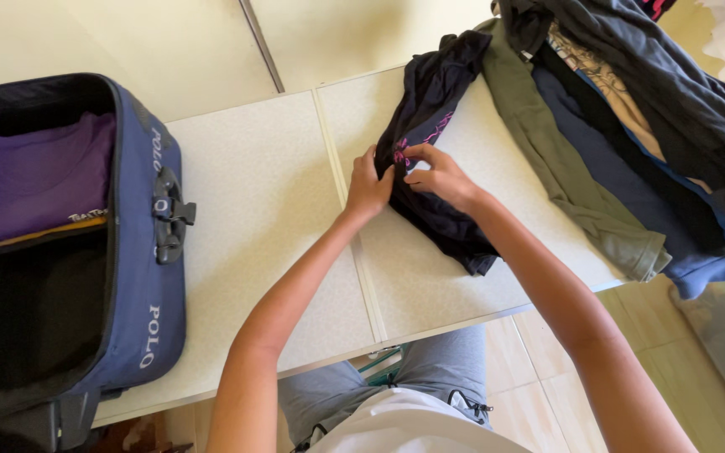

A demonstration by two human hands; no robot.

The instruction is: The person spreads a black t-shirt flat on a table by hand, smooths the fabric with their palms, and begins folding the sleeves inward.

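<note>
The black garment (431, 159) with a pink print lies in a long, partly folded strip on the white table (270, 210), running from the upper middle of the frame down toward the centre, where its lower end sits near the table's front edge. I see my left hand (368, 186) resting on its left edge, fingers curled and pressing into the cloth, thumb against the fold. My right hand (438, 174) sits just beside it, on top of the garment, fingers bent and pinching a bit of the fabric near the pink print. The two hands are almost touching each other at the centre of the frame.

To the right, filling the upper right of the frame, a pile of clothes (631, 126) is spread over the table: an olive green piece (564, 176) lies nearest the black garment, its edge right beside it, then dark blue, tan and dark grey pieces overlap farther right and hang past the table's edge.

At the left of the frame an open blue suitcase (148, 277) stands on the table, well apart from my hands. Inside it, in the upper left, a folded purple shirt (39, 176) rests on top of a thin yellow layer.
</note>
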